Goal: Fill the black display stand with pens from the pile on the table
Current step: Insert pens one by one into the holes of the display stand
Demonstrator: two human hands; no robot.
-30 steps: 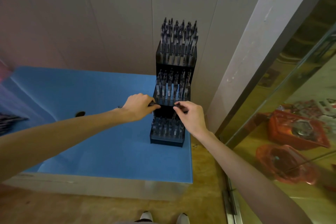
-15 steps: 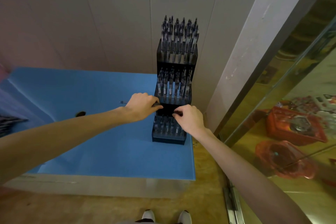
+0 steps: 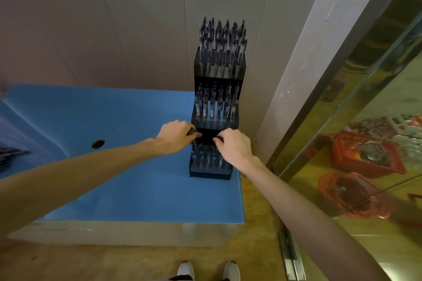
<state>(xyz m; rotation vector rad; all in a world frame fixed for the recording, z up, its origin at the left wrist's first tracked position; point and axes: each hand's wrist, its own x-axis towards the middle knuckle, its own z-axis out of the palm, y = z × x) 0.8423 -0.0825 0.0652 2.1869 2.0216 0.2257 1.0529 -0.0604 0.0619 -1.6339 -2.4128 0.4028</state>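
Note:
A black three-tier display stand (image 3: 210, 172) rises at the right edge of the blue table (image 3: 127, 189), against the wall. Pens fill its top tier (image 3: 222, 52) and middle tier (image 3: 217, 107); several more stand in the bottom tier. My left hand (image 3: 175, 136) is at the stand's left side above the bottom tier, fingers curled round a pen (image 3: 194, 138) that points down. My right hand (image 3: 235, 145) hovers over the bottom tier and pinches a small dark pen end (image 3: 218, 137). The pen pile (image 3: 10, 155) shows only at the far left edge.
A dark round hole (image 3: 98, 143) marks the table left of the stand. The wall and a pale pillar (image 3: 303, 70) close in behind and to the right. A glass panel (image 3: 365, 109) reflects orange baskets. My shoes (image 3: 186, 270) show beneath the table's front edge.
Both hands have stayed at the stand and shifted slightly lower toward the bottom tier. The left hand's pen has tipped from roughly level to pointing down.

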